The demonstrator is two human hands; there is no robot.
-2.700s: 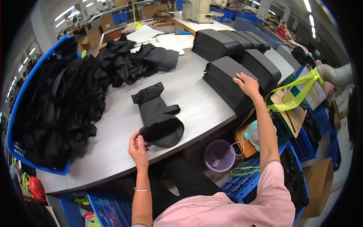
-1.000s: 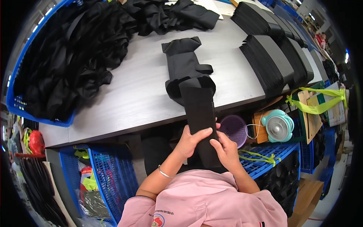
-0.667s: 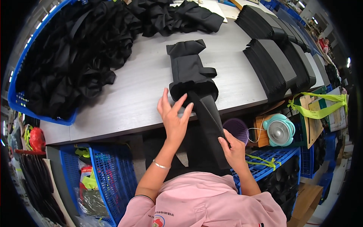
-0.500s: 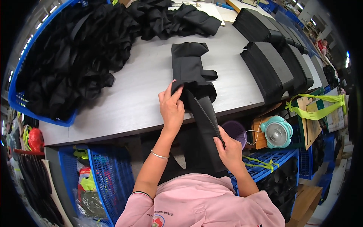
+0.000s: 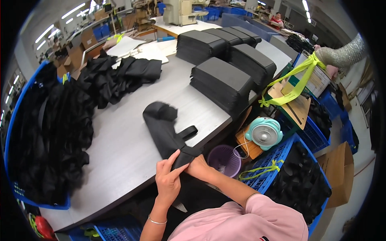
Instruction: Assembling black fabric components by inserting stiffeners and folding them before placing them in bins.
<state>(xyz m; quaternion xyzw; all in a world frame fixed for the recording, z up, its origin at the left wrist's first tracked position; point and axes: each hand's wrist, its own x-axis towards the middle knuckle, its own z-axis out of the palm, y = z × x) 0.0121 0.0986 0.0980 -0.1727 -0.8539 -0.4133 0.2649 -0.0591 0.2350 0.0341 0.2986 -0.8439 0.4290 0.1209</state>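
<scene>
A black sewn fabric piece (image 5: 161, 130) with a small loop strap (image 5: 187, 132) lies on the grey table, its near end drawn to the front edge. My left hand (image 5: 167, 182) grips that near end, index finger stretched over the top of the cloth. From the right, my right hand (image 5: 198, 168) holds the same end, its fingers mostly hidden under the folded cloth. The far end of the piece is curled up and slightly blurred.
On the left stands a blue crate (image 5: 60, 207) heaped with black cloth, beside a crumpled black pile (image 5: 116, 80). Stacks of black pieces (image 5: 223, 78) occupy the table's far right. Below the right edge are a purple basket (image 5: 225, 162), a teal fan (image 5: 264, 133) and another blue crate (image 5: 293, 150).
The view has swung to the right. My right hand has come up from the hanging lower end to beside my left hand, and the cloth's near end is now folded up between them.
</scene>
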